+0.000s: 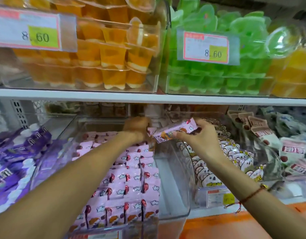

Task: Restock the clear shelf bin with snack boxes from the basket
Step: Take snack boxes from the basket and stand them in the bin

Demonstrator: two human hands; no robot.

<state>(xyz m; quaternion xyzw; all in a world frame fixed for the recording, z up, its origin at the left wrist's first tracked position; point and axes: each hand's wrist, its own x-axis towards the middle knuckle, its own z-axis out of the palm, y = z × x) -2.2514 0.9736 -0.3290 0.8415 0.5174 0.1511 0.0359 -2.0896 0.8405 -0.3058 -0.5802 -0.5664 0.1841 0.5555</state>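
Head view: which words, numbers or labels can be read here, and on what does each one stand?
"8.60": pink-bordered price tag on the clear bin of orange jelly cups.
"8.60": pink-bordered price tag on the clear bin of green jelly cups.
Other print on tags and packets: too blurred.

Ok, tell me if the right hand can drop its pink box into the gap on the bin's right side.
Probably yes: the right hand holds the pink box just above the clear bin, and nothing covers that empty strip.
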